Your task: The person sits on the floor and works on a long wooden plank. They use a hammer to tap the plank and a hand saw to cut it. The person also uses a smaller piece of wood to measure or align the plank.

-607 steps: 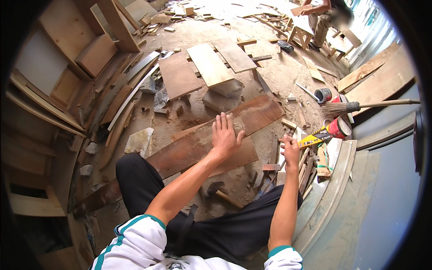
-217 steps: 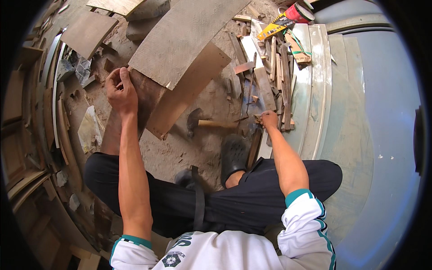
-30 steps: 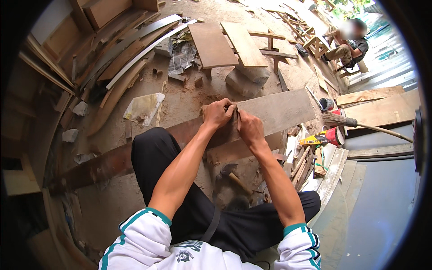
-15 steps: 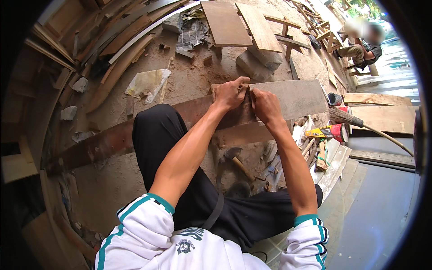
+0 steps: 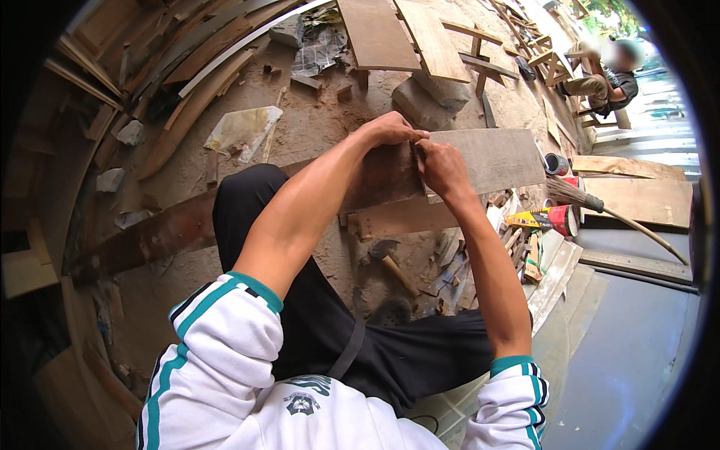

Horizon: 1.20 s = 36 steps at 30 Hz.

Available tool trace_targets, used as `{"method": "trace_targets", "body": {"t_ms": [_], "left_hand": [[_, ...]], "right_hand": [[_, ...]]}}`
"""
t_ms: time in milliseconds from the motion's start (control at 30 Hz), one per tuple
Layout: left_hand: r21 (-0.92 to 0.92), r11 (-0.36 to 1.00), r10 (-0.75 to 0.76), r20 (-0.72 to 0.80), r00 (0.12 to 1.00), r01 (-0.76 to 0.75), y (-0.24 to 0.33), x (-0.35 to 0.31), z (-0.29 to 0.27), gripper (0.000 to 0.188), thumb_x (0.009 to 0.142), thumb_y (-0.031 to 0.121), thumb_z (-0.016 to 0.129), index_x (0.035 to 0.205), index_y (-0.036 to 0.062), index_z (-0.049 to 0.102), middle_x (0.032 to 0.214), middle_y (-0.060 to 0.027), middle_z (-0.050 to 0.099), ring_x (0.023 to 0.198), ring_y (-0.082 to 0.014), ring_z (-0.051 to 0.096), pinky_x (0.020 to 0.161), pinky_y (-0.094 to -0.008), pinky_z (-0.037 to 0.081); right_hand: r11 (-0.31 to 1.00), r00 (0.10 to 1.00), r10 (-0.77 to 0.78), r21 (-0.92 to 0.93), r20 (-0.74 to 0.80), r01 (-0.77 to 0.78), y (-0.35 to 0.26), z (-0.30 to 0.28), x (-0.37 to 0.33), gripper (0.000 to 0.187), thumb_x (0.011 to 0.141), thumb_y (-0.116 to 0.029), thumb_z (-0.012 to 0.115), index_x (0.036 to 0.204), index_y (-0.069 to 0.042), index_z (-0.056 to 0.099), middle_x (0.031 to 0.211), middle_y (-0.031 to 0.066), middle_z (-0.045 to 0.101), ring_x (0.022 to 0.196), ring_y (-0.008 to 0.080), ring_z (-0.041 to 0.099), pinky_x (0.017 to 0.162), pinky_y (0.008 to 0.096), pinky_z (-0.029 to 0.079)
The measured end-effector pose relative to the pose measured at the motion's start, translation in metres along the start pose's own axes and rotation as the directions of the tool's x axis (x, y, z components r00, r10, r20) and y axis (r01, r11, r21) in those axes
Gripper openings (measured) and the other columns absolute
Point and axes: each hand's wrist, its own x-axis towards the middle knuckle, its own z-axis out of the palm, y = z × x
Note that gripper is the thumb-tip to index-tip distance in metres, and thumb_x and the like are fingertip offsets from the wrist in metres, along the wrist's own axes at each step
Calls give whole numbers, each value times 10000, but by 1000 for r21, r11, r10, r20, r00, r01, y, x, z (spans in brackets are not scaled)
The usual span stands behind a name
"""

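Observation:
Both of my hands meet over a wooden board lying across in front of me. Its left part is a dark brown board (image 5: 384, 180), and a paler grey-brown board (image 5: 499, 159) lies to the right. My left hand (image 5: 394, 129) is closed in a pinch at the far edge, its fingertips touching the right hand's. My right hand (image 5: 444, 165) is curled shut where dark and pale wood meet, beside a thin dark upright edge (image 5: 415, 154). What the fingers hold is too small and hidden to name. Below the boards, a hammer (image 5: 400, 275) with a wooden handle lies on the ground.
At right are a broom (image 5: 574, 193), a handsaw with a yellow part (image 5: 527, 219), a red can (image 5: 564, 220) and an open tin (image 5: 556, 163). Wood scraps and stone blocks (image 5: 424, 105) lie about. Planks (image 5: 375, 37) rest farther off. A person (image 5: 611, 86) sits at far right.
My left hand has moved up and right, from the dark board's top to its far edge beside my right hand. The left elbow has lifted outward. My right hand has barely shifted.

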Motion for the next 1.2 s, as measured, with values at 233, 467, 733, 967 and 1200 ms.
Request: {"method": "trace_targets", "body": {"t_ms": [233, 467, 733, 967, 1200], "left_hand": [[-18, 999, 36, -55, 998, -37, 3, -11, 4, 650, 737, 657, 787, 635, 20, 704, 575, -41, 504, 603, -122, 453, 577, -351, 415], [11, 998, 55, -91, 994, -54, 1, -10, 7, 715, 750, 662, 773, 543, -1, 603, 539, -37, 432, 563, -130, 412, 545, -359, 388], [25, 999, 31, -61, 998, -30, 2, -16, 11, 659, 784, 620, 779, 583, 6, 649, 546, 29, 441, 570, -92, 404, 535, -332, 371], [4, 1000, 12, -71, 997, -12, 1, -16, 11, 616, 782, 598, 792, 623, 10, 702, 548, 31, 460, 562, -83, 419, 545, -315, 393], [-16, 998, 65, -121, 991, -67, -2, -12, 8, 639, 765, 616, 783, 609, 4, 688, 542, -5, 467, 556, -113, 421, 556, -334, 402]], "right_hand": [[998, 995, 67, -2, 72, -67, 1, 3, -4, 140, 908, -154, 581, 867, -29, 627, 800, 248, 672, 784, 443, 666, 730, 542, 525], [996, 995, 87, 10, 52, -88, -6, 2, -19, 162, 914, -160, 573, 839, -25, 619, 769, 258, 657, 754, 445, 663, 699, 539, 523], [993, 996, 86, 78, -23, -84, -13, 4, -42, 119, 923, -127, 571, 938, -21, 622, 860, 239, 681, 814, 424, 671, 723, 503, 530], [997, 999, 44, 57, -19, -43, -5, 13, -28, 150, 890, -89, 581, 1018, -14, 605, 920, 221, 685, 875, 406, 672, 747, 488, 533], [999, 999, -4, 34, -48, 5, -3, 12, -10, 76, 860, -57, 544, 878, 3, 587, 819, 227, 682, 792, 412, 681, 704, 514, 541]]}}
